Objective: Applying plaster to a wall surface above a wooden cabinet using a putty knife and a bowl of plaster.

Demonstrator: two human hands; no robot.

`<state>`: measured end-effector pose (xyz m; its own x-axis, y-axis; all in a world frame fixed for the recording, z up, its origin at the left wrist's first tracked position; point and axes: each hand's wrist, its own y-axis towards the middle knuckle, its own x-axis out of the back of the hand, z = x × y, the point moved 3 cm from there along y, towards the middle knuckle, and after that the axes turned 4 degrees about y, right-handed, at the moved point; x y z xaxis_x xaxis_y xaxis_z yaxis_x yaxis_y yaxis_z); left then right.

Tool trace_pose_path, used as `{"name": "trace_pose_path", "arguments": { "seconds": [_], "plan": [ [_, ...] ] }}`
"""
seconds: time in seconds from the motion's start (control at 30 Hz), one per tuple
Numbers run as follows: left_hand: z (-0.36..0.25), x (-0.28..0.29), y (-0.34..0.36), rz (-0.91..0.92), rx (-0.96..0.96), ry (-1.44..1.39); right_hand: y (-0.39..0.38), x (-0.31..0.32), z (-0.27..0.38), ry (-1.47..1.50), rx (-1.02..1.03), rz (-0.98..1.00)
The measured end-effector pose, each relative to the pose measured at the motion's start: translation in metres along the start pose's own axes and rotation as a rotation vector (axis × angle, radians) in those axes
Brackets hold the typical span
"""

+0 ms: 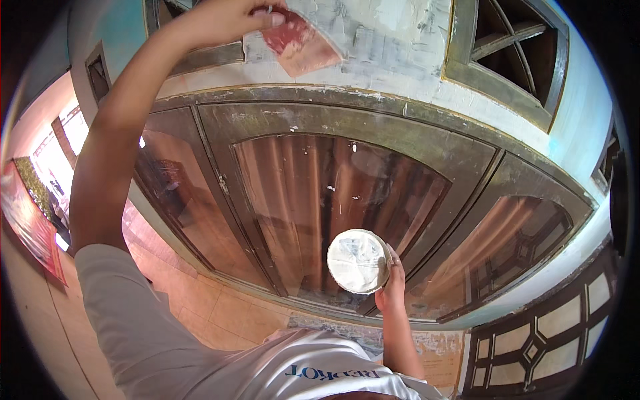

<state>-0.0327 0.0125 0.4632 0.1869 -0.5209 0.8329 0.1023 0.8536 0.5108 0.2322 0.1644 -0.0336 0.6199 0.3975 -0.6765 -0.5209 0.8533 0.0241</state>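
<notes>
My left hand (227, 21) is raised high against the wall at the upper left. Its fingers pinch a flat reddish spreader (308, 50), smeared with whitish paste and lying close to or against the wall (393, 47); the frame does not settle whether it touches. Uneven white and grey patches of paste cover that stretch of wall. Lower down, my right hand (395, 283) grips the side of a round tub (331, 272) in front of the window. White paste (360, 270) with a greyish patch shows inside the tub. Some fingers of that hand are hidden behind it.
Below the patched wall runs a wide brown wooden window frame (333, 113) with glass panes and reddish curtains (300, 180) behind. A latticed vent opening (517, 43) is at the upper right. Tiled floor (213, 303) lies at the lower left, a dark patterned panel (533, 347) at the lower right.
</notes>
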Motion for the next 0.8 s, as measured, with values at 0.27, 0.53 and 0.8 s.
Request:
{"name": "trace_pose_path", "arguments": {
  "seconds": [0.27, 0.53, 0.8],
  "plan": [
    [0.029, 0.059, 0.042, -0.120, 0.250, -0.143, 0.003, 0.003, 0.009, 0.051, 0.000, -0.052],
    [0.051, 0.062, 0.092, -0.389, -0.006, 0.100, 0.016, 0.015, 0.014, 0.001, 0.092, -0.064],
    [0.045, 0.046, 0.110, -0.382, 0.066, 0.213, 0.031, 0.008, 0.011, 0.004, 0.102, -0.012]
  ]
}}
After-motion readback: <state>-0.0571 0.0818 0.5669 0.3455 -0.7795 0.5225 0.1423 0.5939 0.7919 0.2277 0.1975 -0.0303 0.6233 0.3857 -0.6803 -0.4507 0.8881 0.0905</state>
